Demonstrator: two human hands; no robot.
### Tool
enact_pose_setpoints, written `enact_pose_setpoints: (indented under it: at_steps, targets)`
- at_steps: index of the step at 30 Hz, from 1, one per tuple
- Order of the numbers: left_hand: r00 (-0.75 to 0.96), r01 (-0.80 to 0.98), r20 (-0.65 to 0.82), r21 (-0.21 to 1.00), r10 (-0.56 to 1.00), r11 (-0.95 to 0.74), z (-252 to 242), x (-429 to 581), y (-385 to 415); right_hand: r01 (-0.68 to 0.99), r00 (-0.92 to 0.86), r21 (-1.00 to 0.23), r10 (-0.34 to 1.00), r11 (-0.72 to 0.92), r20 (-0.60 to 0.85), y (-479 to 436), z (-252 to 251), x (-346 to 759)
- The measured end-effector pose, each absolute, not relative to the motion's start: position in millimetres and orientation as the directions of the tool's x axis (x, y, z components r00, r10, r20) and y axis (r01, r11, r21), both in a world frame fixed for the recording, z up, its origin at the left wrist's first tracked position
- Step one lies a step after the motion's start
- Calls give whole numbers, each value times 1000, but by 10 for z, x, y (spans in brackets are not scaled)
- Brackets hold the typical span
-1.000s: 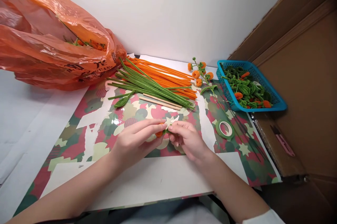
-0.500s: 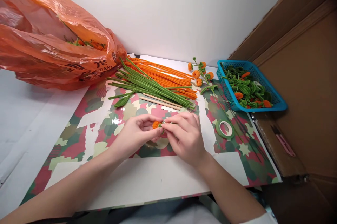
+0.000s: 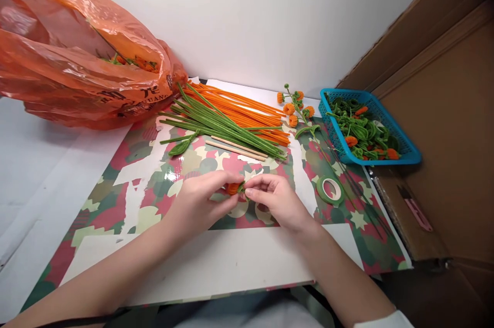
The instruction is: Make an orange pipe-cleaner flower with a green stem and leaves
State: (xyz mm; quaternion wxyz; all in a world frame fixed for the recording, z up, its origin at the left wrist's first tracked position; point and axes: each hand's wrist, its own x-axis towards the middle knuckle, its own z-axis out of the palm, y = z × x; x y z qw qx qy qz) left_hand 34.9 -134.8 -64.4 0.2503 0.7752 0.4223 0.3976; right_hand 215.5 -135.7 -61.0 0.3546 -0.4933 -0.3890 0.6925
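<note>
Between my hands is a small orange pipe-cleaner flower (image 3: 232, 188) with a green base, held above the camouflage-patterned mat. My left hand (image 3: 200, 199) pinches its orange head between thumb and fingers. The fingertips of my right hand (image 3: 276, 197) are closed on the green part (image 3: 242, 189) at its right side. Just beyond my hands lie two thin wooden sticks (image 3: 236, 150), and behind them a bundle of green pipe cleaners (image 3: 227, 127) crosses a pile of orange pipe cleaners (image 3: 235, 107). A green pipe-cleaner leaf (image 3: 180, 148) rests to the left of the sticks.
A finished flower stem (image 3: 293, 109) lies at the back, beside a blue basket (image 3: 411, 156) of green and orange pieces. Green tape (image 3: 322, 189) sits right of my hands. An orange plastic bag (image 3: 96, 71) stands back left; a pink-handled cutter (image 3: 419, 214) is far right.
My left fingers have turned over the flower, now pinching it from above and below. My right hand has rotated and its fingers have curled in to a pinch at the green part.
</note>
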Motion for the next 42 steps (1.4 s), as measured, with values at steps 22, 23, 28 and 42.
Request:
enact_pose_setpoints:
  at_steps: [22,23,28,42]
  targets:
    - [377,95,-460,882,803,461,-589,322,-1231,465,-557,-545,709,698,433,-1336,-658,2311]
    - [377,114,-444,893,813,435,-594,322,-1238,459,-546,-587,733,667,406,-1344,-647,2303]
    - [345,239,-216,961,913,137,-579,325,-1304,330,-297,-928,952,172,71,-1387,-603,2210]
    - [471,429,733,297,491,-853,-710,252,-1314,-350,-446,-575,671,-739,-592,-1360,-643,2120]
